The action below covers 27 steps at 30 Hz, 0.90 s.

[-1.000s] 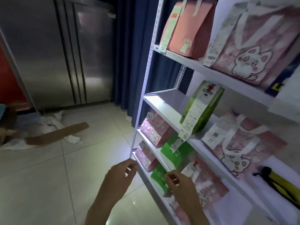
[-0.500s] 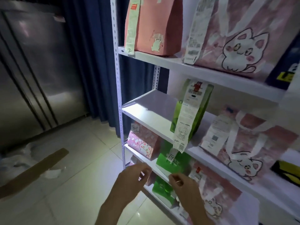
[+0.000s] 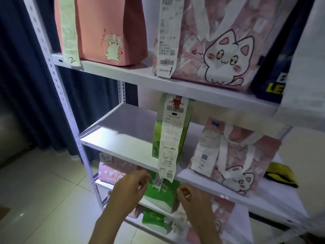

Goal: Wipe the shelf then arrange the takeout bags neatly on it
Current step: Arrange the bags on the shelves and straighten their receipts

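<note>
Shelving unit (image 3: pixel 184 88): white metal boards on perforated uprights, standing against a dark blue curtain (image 3: pixel 26 85) on a glossy tiled floor (image 3: pixel 44 199).
Top board: a plain pink paper bag (image 3: pixel 112 29) with a cat sticker, then a pink cat-print tote (image 3: pixel 228 50) with a long receipt, then a dark blue bag (image 3: pixel 274 76) with yellow lettering.
Middle board (image 3: pixel 123 138): left half bare and smooth; a green takeout bag (image 3: pixel 172 131) stands upright, its receipt hanging past the board's edge; a smaller cat-print tote (image 3: pixel 237 155) beside it; a yellow cloth (image 3: pixel 279 175) at the far right.
Lower boards: pink and green bags, partly hidden behind both hands.
Left hand (image 3: pixel 130 189): fingers loosely curled, empty.
Right hand (image 3: pixel 193 196): fingers curled in, grip unclear; a ring shows.
</note>
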Each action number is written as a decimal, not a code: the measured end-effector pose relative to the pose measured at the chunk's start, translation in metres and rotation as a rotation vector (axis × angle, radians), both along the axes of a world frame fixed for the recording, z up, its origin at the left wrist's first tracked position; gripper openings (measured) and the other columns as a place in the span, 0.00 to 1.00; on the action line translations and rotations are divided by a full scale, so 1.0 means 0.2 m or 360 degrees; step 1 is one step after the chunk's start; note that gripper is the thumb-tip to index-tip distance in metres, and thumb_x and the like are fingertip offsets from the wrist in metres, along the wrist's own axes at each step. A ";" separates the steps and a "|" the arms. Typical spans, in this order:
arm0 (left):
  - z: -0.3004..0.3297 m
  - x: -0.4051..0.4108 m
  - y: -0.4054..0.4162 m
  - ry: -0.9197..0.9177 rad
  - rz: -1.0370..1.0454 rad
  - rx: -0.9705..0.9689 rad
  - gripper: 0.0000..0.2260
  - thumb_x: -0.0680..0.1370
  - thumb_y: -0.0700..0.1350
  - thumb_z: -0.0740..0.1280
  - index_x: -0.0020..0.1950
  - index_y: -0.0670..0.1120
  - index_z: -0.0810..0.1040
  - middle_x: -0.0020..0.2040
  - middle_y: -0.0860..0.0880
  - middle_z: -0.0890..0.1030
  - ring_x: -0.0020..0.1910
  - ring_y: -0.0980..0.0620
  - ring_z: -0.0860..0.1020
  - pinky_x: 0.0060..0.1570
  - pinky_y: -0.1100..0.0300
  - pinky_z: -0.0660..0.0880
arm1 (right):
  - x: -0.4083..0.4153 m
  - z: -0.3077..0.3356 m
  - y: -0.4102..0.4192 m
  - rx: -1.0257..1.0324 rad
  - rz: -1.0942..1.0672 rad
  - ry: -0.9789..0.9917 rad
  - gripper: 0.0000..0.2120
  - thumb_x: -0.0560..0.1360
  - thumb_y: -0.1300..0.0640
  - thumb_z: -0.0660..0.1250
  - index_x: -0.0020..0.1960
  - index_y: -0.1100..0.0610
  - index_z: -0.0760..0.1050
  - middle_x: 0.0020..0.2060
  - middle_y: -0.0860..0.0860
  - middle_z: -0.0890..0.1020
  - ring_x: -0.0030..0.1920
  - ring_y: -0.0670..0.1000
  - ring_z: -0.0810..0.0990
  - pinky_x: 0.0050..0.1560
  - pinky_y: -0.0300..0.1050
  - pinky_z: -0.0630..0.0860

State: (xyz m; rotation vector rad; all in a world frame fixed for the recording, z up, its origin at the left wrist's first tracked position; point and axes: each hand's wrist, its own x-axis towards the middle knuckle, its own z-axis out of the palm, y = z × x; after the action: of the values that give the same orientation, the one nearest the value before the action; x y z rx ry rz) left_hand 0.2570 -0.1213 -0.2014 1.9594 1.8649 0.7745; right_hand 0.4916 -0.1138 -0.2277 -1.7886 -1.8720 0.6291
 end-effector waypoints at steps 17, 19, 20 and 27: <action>0.12 -0.36 0.64 -0.0168 -0.0408 0.0166 0.07 0.82 0.48 0.67 0.59 0.56 0.79 0.50 0.62 0.80 0.44 0.63 0.77 0.43 0.72 0.71 | -0.32 0.23 0.33 0.0215 -0.0672 -0.0104 0.05 0.81 0.46 0.65 0.56 0.43 0.76 0.38 0.39 0.79 0.37 0.43 0.76 0.36 0.43 0.70; 0.14 -0.35 0.68 -0.0191 -0.0454 0.0190 0.05 0.81 0.49 0.67 0.57 0.57 0.79 0.50 0.62 0.81 0.45 0.63 0.78 0.42 0.72 0.72 | -0.34 0.25 0.33 0.0239 -0.0726 -0.0133 0.09 0.80 0.45 0.65 0.59 0.45 0.76 0.39 0.41 0.80 0.38 0.45 0.77 0.35 0.42 0.69; 0.15 -0.35 0.70 -0.0207 -0.0467 0.0207 0.04 0.81 0.50 0.67 0.55 0.56 0.79 0.50 0.61 0.81 0.44 0.63 0.78 0.43 0.70 0.74 | -0.34 0.26 0.34 0.0252 -0.0734 -0.0148 0.10 0.80 0.45 0.66 0.60 0.45 0.76 0.39 0.42 0.80 0.37 0.45 0.77 0.33 0.40 0.68; 0.22 -0.30 0.83 -0.0501 -0.0454 0.0329 0.05 0.77 0.51 0.74 0.48 0.53 0.79 0.43 0.61 0.81 0.43 0.64 0.80 0.43 0.69 0.77 | -0.31 0.29 0.44 0.0210 -0.0722 -0.0103 0.10 0.80 0.47 0.67 0.59 0.47 0.76 0.35 0.42 0.78 0.35 0.45 0.77 0.34 0.41 0.71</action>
State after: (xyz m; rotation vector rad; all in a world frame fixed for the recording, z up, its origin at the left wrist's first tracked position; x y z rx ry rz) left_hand 0.1979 0.0447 -0.1575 2.0230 1.3364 1.1428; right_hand 0.4290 -0.0262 -0.1696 -2.0661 -1.4307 0.2764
